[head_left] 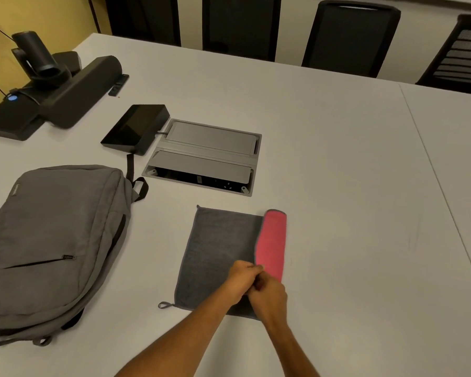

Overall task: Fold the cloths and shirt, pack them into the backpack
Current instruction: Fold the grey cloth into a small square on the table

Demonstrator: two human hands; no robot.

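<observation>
A cloth, grey on top and pink underneath [218, 251], lies flat on the white table [337, 186] in front of me. Its right edge is turned over, so a pink strip [272, 243] shows. My left hand [241, 281] and my right hand [269, 295] meet at the near end of that turned edge, and both pinch the cloth there. A small hanging loop [165, 305] sticks out at the cloth's near left corner. The grey backpack [52, 240] lies flat to the left, its zips closed. No shirt is in view.
A cable hatch [204, 156] is set into the table behind the cloth, with a black touch panel [135, 129] beside it. A conference camera and speaker bar [52, 85] stand at the far left. Black chairs [351, 36] line the far edge.
</observation>
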